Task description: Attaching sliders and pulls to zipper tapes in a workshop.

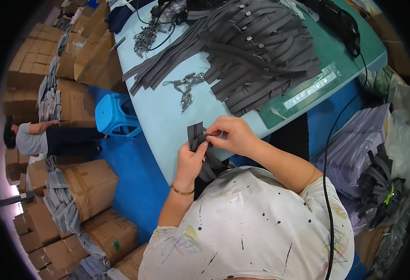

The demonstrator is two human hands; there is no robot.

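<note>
A dark grey zipper tape point(195, 130) is pinched in my left hand point(189, 163), its short end pointing up and the rest hanging down in folds toward my lap. My right hand point(233, 135) has thumb and forefinger closed at the tape's edge, on a small metal piece that looks like a zipper slider; the fingers partly hide it. Just beyond my hands, a small cluster of metal zipper sliders point(186, 87) lies on the pale table. A large heap of dark grey zipper tapes point(261, 51) spreads over the far side, with a few shiny metal bits on top.
Another pile of metal sliders point(146, 39) is at the table's far left. A green mat point(303, 95) covers the table's right part. A blue stool point(114, 114) stands left, near a person point(41, 135) and cardboard boxes point(90, 186). A black cable point(326, 186) hangs at right beside wrapped bundles.
</note>
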